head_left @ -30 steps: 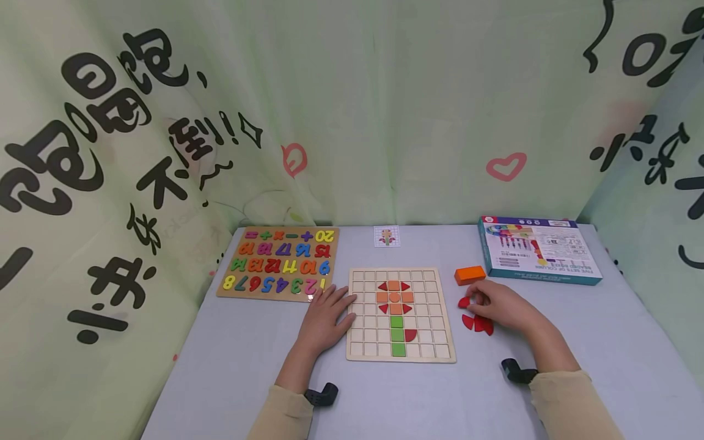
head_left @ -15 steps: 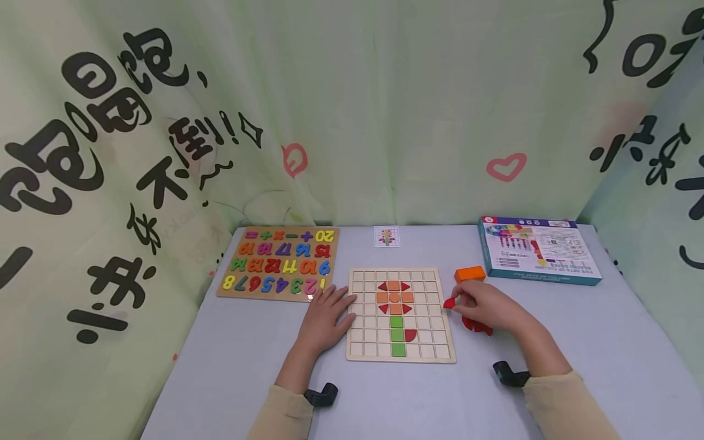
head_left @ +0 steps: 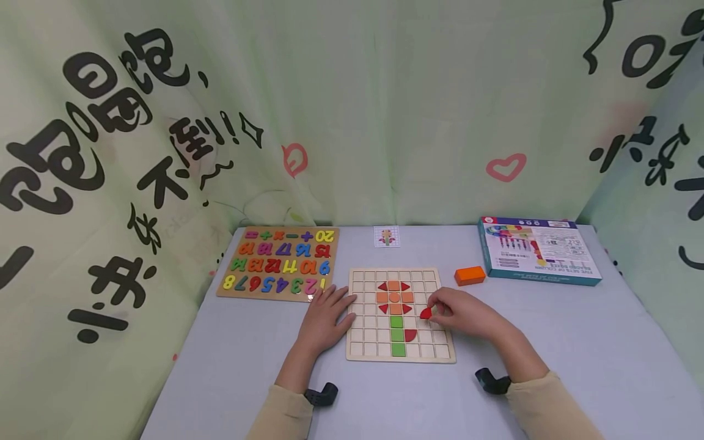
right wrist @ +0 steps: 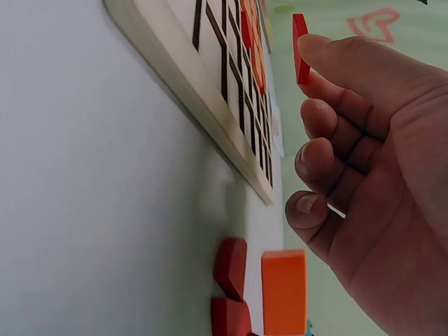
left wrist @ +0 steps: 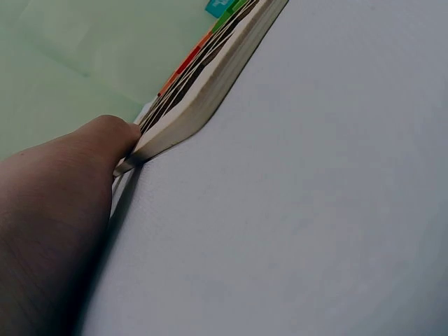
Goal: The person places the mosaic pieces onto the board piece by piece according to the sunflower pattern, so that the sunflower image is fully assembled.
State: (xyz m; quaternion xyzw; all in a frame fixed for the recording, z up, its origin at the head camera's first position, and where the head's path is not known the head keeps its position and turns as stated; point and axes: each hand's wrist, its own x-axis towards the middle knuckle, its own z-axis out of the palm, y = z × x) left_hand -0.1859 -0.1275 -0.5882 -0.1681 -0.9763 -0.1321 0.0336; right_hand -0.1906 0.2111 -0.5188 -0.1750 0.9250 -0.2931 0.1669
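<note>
Right hand (head_left: 467, 318) pinches red piece (head_left: 425, 313) above grid board (head_left: 434, 353); left hand (head_left: 326, 319) flat, fingers relaxed, on board edge.

Tabletop (head_left: 231, 366) open near and right of grid board (head_left: 401, 357). Number board (head_left: 277, 263) blocks left; orange block (head_left: 470, 275), box (head_left: 539, 250) far right; red pieces probably hidden behind right hand (head_left: 464, 315).

My head camera looks forward and down from above the near edge of the desk (head_left: 231, 366), taking in its whole top and the curtain behind. My left wrist camera sits almost on the desk, looking along it at the grid board (left wrist: 210, 91) edge-on, very close. My right wrist camera is just as low and close, facing the same grid board from its other side. All three share that board.
</note>
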